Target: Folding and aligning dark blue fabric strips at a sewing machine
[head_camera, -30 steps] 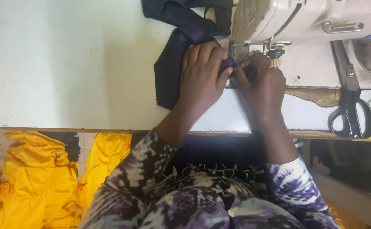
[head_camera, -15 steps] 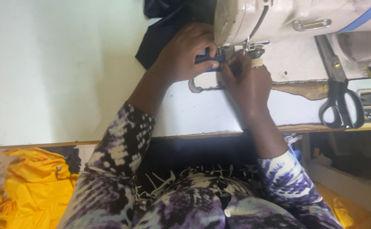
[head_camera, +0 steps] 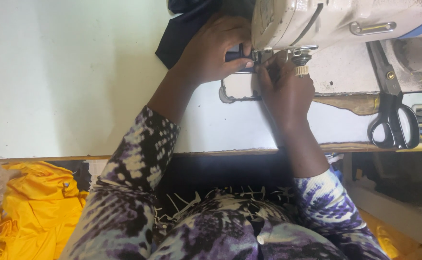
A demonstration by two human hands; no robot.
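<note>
Head view, looking down. Left hand [head_camera: 213, 48] pressed on the dark navy fabric [head_camera: 184, 29], fingers curled and pinching a folded edge right at the foot of the sewing machine [head_camera: 336, 19]. Right hand [head_camera: 285, 89] just beside it, fingertips closed on the same edge under the needle area, touching the left hand's thumb. Fabric lying on the white table [head_camera: 66, 72], running up and away beneath the cream machine head at the top of the frame. Black-handled scissors [head_camera: 391, 113] resting well to the right, blades pointing away, near the table's front edge. Patterned purple, black and white sleeves [head_camera: 138, 159] on both arms. Yellow cloth [head_camera: 32, 207] heaped low on the left, below the table edge.
</note>
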